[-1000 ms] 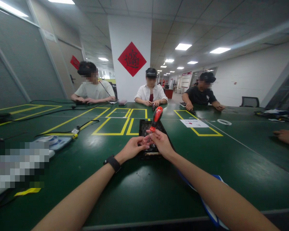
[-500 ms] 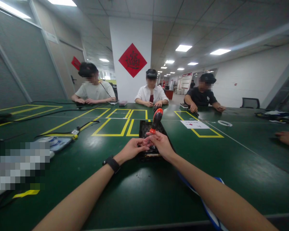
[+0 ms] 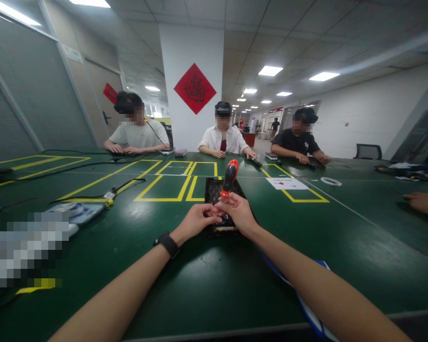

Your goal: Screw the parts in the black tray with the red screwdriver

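Note:
A screwdriver with a red and black handle stands nearly upright, handle on top, leaning slightly right. My right hand is closed in a pinch on its shaft, just under the red collar. Fingertips of my left hand are pressed together beside the shaft's lower end and meet my right fingers. What the left fingertips grip is hidden, as is the screwdriver's tip. Below and behind both hands lies a black open tray-like case on the green table; its dark, shiny contents are hard to make out.
Yellow tape outlines mark the table. A printed sheet and a white ring lie to the right. Cables and a plastic bag are on the left. Three people sit opposite; another person's hand rests at right.
My hands and the screwdriver stay almost in place, with a slight shift of the view. Opposite, the middle person's hand has moved right with a dark object.

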The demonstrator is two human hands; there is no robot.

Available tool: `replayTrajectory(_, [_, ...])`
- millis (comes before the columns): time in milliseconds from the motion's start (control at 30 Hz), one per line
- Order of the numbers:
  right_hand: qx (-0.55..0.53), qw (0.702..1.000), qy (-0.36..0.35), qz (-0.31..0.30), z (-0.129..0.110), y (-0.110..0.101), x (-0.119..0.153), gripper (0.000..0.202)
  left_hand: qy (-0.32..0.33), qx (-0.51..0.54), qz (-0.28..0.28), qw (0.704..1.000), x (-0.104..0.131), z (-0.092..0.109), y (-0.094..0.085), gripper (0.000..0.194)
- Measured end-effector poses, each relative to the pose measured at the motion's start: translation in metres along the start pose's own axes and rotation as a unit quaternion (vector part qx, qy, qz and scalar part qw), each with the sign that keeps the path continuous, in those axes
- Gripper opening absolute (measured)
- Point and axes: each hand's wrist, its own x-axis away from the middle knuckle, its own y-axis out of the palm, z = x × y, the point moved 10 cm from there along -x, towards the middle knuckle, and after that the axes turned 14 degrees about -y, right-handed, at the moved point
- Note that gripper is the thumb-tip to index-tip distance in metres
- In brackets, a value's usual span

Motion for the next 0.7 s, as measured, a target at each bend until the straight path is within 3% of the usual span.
replayTrajectory(233, [-0.005,0.999,0.025,-0.019,0.006,0.002,0.001,0.038,-0.005,0.072,-0.126,0.989,0.004,0.000,0.014,0.028])
replayTrajectory(467, [0.012,0.999,0.003,0.032,0.005,-0.008,0.000,0.030,0.005,0.023,-0.017,1.000,-0.001,0.001,0.000,0.028])
replayTrajectory(700, [0.015,0.999,0.021,-0.028,0.002,0.005,0.002,0.037,-0.017,0.079,-0.120,0.989,0.001,-0.008,0.013,0.024])
